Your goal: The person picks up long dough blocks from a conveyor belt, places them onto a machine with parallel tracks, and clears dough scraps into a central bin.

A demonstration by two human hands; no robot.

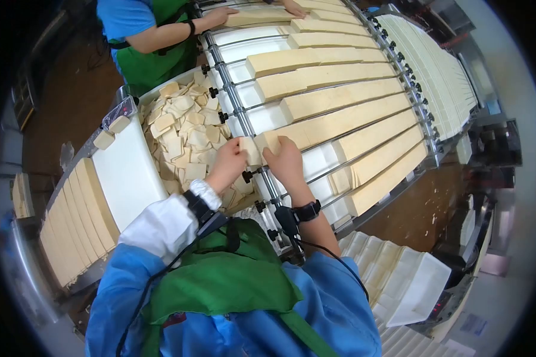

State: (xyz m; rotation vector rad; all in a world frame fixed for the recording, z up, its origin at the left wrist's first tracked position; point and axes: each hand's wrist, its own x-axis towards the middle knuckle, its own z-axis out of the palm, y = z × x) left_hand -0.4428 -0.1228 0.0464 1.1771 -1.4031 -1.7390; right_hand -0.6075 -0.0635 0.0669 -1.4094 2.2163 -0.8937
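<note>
My left hand (225, 165) pinches a short, pale cream piece (250, 152) at the near-left edge of the slatted conveyor. Close beside it, my right hand (287, 162) has thumb and fingers closed on the left end of a long cream slab (345, 120), which looks like tofu or dough. A narrow gap separates the short piece from the slab. Several similar slabs lie in lanes between thin metal rods, on a white surface (321, 159). Below my hands runs a metal rail with black knobs (247, 177).
Left of the rail is a heap of pale offcuts (181, 128). Farther left, cut slabs (80, 205) stand beside a white board (128, 175). A co-worker's hands (219, 18) touch a slab at the far end. White trays (423, 288) are stacked at lower right.
</note>
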